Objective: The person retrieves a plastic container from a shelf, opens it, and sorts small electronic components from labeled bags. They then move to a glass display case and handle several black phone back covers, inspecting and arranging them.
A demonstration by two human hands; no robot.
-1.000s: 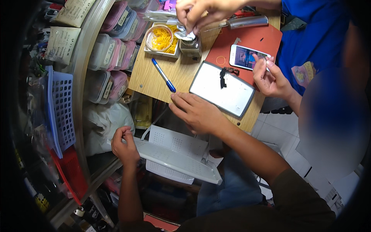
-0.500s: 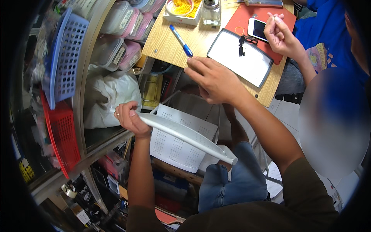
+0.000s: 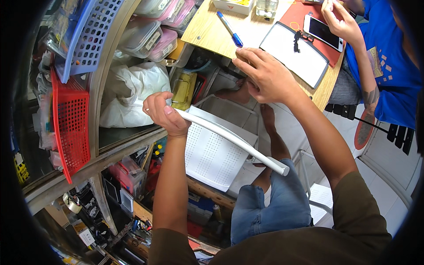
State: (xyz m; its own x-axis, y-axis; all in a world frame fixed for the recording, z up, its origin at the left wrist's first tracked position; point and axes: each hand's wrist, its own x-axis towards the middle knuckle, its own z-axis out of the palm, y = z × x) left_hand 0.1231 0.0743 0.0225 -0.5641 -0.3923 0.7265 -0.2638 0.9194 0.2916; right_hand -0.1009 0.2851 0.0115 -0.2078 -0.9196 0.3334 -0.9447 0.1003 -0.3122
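My left hand (image 3: 165, 114) is closed around one end of the white tubular back of a white metal chair (image 3: 238, 143). Below that tube shows the chair's perforated seat (image 3: 216, 152). My right hand (image 3: 267, 75) is open, its fingers stretched out over the front edge of the wooden table (image 3: 205, 31); whether they touch it I cannot tell. Just beyond its fingertips lies a blue marker pen (image 3: 229, 29). Right of this hand is a white, dark-rimmed tray (image 3: 282, 51) with a small black part (image 3: 297, 43) on it.
Another person's hand (image 3: 342, 22) hovers above a white-framed phone (image 3: 323, 32) on a red mat (image 3: 333, 54). At left are shelves with a blue basket (image 3: 90, 39), a red basket (image 3: 73, 126), clear boxes (image 3: 141, 37) and a white plastic bag (image 3: 137, 92). Another chair (image 3: 320, 201) stands at right.
The view has shifted, so the table sits higher and further right. The chair back looks more edge-on. My left hand keeps its hold; my right hand stays at the table edge.
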